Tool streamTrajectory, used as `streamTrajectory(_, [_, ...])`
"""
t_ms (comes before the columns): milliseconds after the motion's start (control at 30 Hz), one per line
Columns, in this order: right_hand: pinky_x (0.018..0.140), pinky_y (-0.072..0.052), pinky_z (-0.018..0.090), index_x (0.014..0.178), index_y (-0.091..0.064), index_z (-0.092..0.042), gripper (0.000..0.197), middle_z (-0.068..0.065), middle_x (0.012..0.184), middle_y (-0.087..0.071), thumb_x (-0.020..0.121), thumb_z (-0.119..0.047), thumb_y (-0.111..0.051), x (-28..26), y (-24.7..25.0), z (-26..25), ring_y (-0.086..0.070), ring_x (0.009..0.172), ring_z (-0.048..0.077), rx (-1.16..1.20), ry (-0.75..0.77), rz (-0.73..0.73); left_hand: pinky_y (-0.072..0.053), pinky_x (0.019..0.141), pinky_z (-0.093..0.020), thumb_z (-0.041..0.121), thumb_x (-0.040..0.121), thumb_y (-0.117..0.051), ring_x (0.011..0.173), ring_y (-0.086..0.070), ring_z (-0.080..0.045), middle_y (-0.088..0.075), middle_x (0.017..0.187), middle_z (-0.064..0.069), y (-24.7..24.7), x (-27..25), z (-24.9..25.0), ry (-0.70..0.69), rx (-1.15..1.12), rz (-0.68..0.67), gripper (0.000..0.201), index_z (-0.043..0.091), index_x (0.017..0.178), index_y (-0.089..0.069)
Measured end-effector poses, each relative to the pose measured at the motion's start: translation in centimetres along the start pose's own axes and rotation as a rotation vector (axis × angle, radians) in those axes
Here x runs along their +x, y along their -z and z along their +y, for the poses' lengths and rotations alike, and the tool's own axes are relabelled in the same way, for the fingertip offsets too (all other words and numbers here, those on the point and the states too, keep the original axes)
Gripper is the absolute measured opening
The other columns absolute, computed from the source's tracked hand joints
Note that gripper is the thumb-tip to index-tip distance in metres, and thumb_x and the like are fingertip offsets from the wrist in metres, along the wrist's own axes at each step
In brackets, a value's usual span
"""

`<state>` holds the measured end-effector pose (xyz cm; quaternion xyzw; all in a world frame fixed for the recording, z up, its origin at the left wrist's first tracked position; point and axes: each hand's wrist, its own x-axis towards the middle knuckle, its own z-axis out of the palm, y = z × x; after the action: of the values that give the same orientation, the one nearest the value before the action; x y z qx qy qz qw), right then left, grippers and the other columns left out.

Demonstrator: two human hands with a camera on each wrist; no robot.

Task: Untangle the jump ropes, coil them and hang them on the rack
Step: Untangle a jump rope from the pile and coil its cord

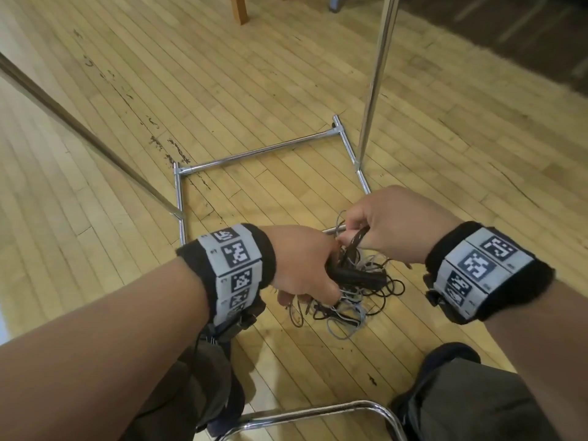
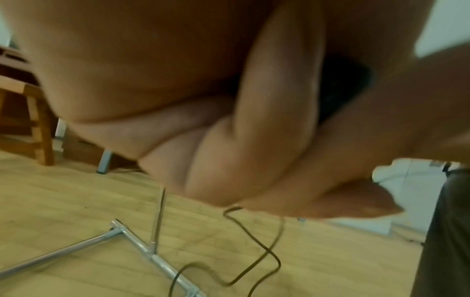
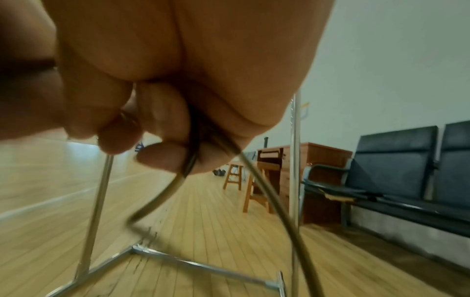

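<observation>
The tangled bundle of thin black and grey jump ropes (image 1: pixel 353 291) hangs between the two hands above the pale wooden plank floor (image 1: pixel 254 90), its loose loops spilling down toward 6 o'clock from the grips and reaching the boards. The left hand (image 1: pixel 302 265) is clenched round the thick black handles (image 1: pixel 353 276), which lie roughly along a 9-to-3 line and stick out toward 3 o'clock. The right hand (image 1: pixel 391 224), just at 1 o'clock of the left, pinches a dark strand (image 3: pixel 193 152) between thumb and curled fingers; in the right wrist view that cord runs down and away from the fingertips (image 3: pixel 162 158).

I judge the untangling has barely begun: no rope is free yet. The pinched strand leads down and left into the knot under the left hand, so drawing it toward 1 o'clock, away from the handles, looks the way to open it.

Beyond the hands, at 12 o'clock, stands the chrome tube rack (image 1: pixel 264 151), nothing hanging on the parts in view.
</observation>
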<state>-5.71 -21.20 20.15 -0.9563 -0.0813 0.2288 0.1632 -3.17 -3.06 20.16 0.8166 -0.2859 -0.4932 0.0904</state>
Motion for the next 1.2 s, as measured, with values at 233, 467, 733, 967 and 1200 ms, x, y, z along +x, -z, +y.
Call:
streamTrajectory(233, [0.05, -0.034, 0.026, 0.083, -0.056, -0.025, 0.024, -0.003, 0.065, -0.058, 0.103, -0.036, -0.048, -1.4, 0.5, -2.8, -0.052, 0.055, 0.011, 0.0, 0.113, 0.069, -0.052, 0.044, -0.024, 0.028, 0.105, -0.054, 0.051, -0.07, -0.014, -0.078, 0.083, -0.005, 1.5, 2.0, -1.9, 0.246, -0.199, 0.356, 0.015, 0.016, 0.105, -0.063])
streamTrajectory(467, [0.058, -0.036, 0.032, 0.092, -0.052, -0.012, 0.032, -0.005, 0.066, -0.05, 0.108, -0.038, -0.043, -0.8, -0.7, -1.4, -0.045, 0.058, 0.011, 0.443, 0.029, -0.073, -0.06, 0.053, -0.032, 0.012, 0.101, -0.064, 0.064, -0.076, -0.024, -0.077, 0.076, -0.002, 3.4, 1.1, -3.9, 0.028, -0.76, 0.581, 0.013, 0.014, 0.113, -0.061])
streamTrajectory(733, [0.054, -0.052, 0.029, 0.1, -0.059, -0.008, 0.033, 0.003, 0.063, -0.066, 0.11, -0.035, -0.042, -0.1, -2.0, 0.8, -0.062, 0.053, 0.024, 0.69, -0.042, -0.161, -0.029, 0.037, -0.021, 0.034, 0.089, -0.076, 0.042, -0.042, -0.018, -0.055, 0.069, -0.009, 3.1, 0.1, -2.2, -0.355, -1.141, 0.412, 0.028, 0.013, 0.096, -0.057])
streamTrajectory(967, [0.069, -0.064, 0.041, 0.097, -0.055, 0.003, 0.041, 0.0, 0.058, -0.052, 0.109, -0.035, -0.047, 0.4, -1.7, 1.5, -0.057, 0.053, 0.024, 0.814, -0.009, -0.094, -0.03, 0.035, -0.021, 0.042, 0.096, -0.058, 0.038, -0.045, -0.02, -0.06, 0.066, -0.01, 2.9, 0.1, -1.6, -0.359, -1.111, 0.495, 0.033, 0.009, 0.099, -0.058])
streamTrajectory(1200, [0.066, -0.062, 0.05, 0.078, -0.061, -0.018, 0.037, -0.003, 0.056, -0.048, 0.103, -0.045, -0.055, 0.6, -1.6, 1.8, -0.052, 0.051, 0.024, 0.738, -0.02, -0.054, -0.044, 0.04, -0.024, 0.037, 0.097, -0.062, 0.041, -0.054, -0.023, -0.061, 0.062, -0.011, 3.0, -0.3, -2.1, -0.411, -1.122, 0.352, 0.025, 0.013, 0.09, -0.065])
